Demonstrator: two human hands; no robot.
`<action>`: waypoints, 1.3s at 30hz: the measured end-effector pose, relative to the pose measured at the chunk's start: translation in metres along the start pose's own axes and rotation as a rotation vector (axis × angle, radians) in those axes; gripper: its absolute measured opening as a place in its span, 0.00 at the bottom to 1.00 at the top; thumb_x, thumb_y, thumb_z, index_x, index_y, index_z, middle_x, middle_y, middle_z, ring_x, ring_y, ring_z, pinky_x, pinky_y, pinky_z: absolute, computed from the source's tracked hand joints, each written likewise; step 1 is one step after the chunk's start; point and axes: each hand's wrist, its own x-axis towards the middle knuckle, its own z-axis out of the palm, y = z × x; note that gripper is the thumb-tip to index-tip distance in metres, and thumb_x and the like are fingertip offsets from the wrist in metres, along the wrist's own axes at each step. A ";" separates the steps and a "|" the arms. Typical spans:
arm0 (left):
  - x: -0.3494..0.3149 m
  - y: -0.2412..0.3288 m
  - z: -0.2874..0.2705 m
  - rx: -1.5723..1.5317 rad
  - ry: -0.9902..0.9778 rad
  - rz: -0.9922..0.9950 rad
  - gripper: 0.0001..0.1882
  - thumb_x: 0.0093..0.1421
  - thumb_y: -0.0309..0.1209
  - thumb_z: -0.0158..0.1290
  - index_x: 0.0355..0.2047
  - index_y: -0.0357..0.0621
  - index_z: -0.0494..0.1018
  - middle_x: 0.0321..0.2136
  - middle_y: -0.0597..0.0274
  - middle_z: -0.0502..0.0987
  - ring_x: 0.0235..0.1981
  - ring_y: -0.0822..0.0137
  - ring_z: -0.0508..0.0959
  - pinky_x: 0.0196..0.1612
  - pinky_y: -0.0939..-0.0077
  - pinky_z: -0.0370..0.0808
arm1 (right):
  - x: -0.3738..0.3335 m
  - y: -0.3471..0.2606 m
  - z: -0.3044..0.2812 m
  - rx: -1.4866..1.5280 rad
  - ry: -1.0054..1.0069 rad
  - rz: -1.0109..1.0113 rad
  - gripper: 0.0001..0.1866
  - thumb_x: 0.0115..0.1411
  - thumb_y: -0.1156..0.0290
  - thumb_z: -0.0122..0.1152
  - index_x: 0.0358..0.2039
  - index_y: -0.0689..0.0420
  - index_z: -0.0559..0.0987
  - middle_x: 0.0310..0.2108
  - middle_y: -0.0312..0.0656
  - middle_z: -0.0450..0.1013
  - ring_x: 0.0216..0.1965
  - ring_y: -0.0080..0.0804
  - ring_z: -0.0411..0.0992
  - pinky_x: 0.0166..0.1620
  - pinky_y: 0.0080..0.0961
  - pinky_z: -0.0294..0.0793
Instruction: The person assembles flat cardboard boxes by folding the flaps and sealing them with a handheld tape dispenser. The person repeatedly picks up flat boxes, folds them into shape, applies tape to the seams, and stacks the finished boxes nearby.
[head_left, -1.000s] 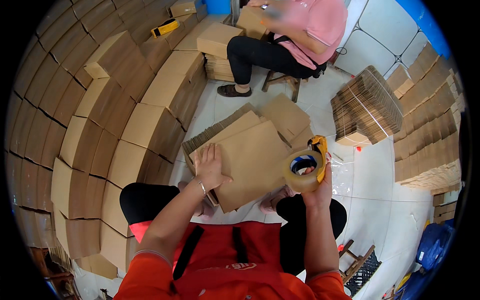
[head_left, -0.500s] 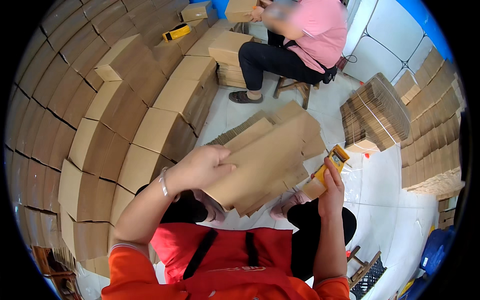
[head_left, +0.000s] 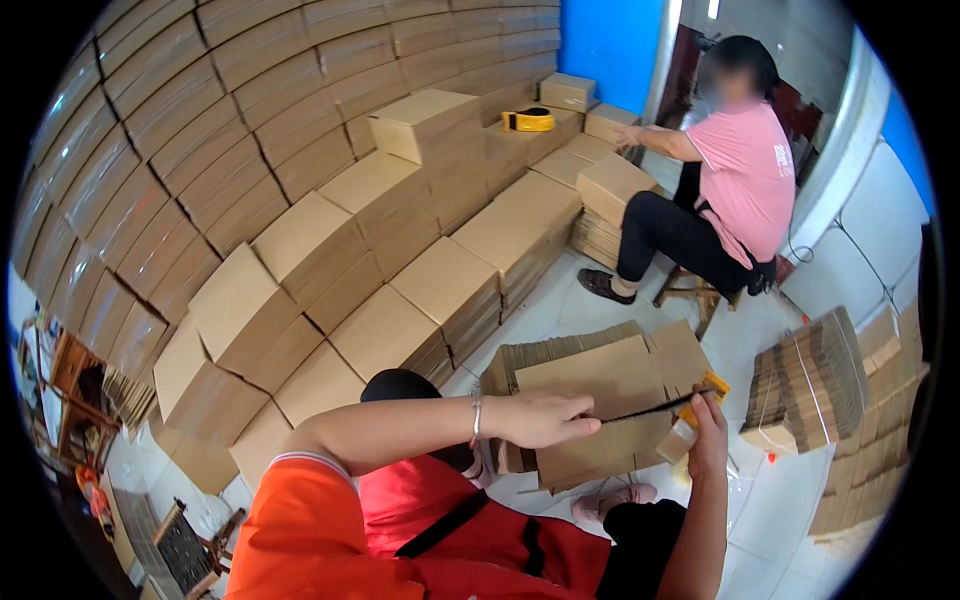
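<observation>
My left hand [head_left: 545, 419] pinches the edge of a flattened cardboard carton [head_left: 590, 458] in front of my knees. A thin dark line, an edge or a narrow gap in the board, runs from these fingers to my right hand [head_left: 708, 435]. The right hand is closed around a yellow tape dispenser [head_left: 716, 384], and its fingertips are at the far end of that line. The dispenser's tape roll [head_left: 676, 441] hangs below it, partly hidden by the hand. More flattened cartons [head_left: 565, 352] lie stacked just beyond.
Closed cartons [head_left: 440, 280] stand in stepped rows at the left, before a high wall of boxes [head_left: 280, 100]. Another yellow tape dispenser [head_left: 528, 121] rests on top. A person in pink [head_left: 745, 160] sits beyond, touching a carton. Strapped cardboard bundles [head_left: 810, 380] stand at the right.
My view has swung toward the left and rises higher. The carton's broad face no longer shows as before; a dark line now spans my hands. The seated person's hand has moved to a box farther down.
</observation>
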 end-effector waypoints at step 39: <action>0.045 -0.049 -0.009 0.101 0.695 0.169 0.19 0.62 0.36 0.57 0.50 0.41 0.68 0.54 0.46 0.63 0.53 0.49 0.69 0.53 0.64 0.71 | -0.019 0.014 0.034 -0.438 0.029 -0.051 0.30 0.58 0.58 0.67 0.55 0.63 0.72 0.37 0.42 0.74 0.38 0.26 0.71 0.41 0.21 0.71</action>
